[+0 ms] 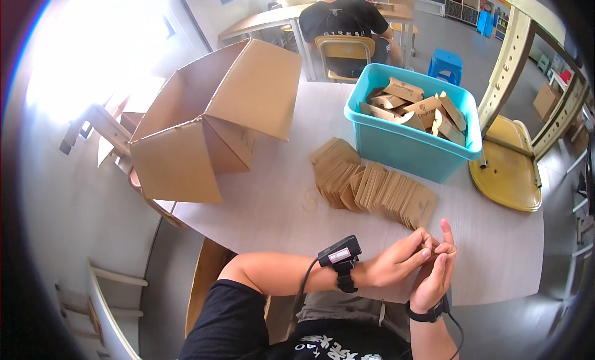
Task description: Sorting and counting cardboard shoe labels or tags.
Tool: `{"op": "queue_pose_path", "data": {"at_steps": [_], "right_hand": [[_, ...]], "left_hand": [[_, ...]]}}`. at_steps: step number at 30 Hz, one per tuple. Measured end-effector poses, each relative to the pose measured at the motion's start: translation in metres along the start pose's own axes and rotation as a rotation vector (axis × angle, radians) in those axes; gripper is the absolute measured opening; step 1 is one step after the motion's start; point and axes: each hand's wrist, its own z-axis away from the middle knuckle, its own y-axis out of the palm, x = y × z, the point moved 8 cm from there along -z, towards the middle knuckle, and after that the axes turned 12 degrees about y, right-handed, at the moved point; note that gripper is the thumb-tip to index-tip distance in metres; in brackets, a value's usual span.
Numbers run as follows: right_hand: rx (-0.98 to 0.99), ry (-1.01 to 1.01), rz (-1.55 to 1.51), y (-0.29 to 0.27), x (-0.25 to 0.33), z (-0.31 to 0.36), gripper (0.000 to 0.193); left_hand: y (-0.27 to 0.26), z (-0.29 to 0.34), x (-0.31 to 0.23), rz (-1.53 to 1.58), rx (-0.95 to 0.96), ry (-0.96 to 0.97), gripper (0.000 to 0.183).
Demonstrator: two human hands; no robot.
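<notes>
Near the right front of the table, my left hand (398, 261) and my right hand (432, 288) meet with their fingertips together. The left fingers are closed in a pinch. On the right hand one finger points up while the others bend in toward the left. Whatever lies between them is too small and covered to make out. Just beyond my hands a fanned row of flat brown cardboard sleeves (390, 191) lies on the table (273, 208). Behind that row stands a turquoise bin (406, 150) holding several folded brown pillow boxes (426, 109).
A large open cardboard carton (251, 90) with its flaps out stands at the left. Right of the table is an upturned chair with a yellow seat (505, 174). A blue stool (445, 66) and a seated person (342, 19) are farther back.
</notes>
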Motion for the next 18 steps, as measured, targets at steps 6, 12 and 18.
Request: {"op": "queue_pose_path", "data": {"at_steps": [6,12,18], "right_hand": [[-0.049,0.075,0.015,0.006,-0.002,-0.004,0.027],[0.025,0.004,0.381,0.005,0.011,-0.004,0.050],[0.049,-0.013,0.389,-0.009,0.020,-0.019,0.050]], "left_hand": [[-0.008,-0.001,-0.005,0.074,-0.119,-0.028,0.013],[-0.012,0.004,-0.006,-0.109,0.033,-0.180,0.014],[0.011,0.006,-0.003,0.096,0.124,0.010,0.057]]}}
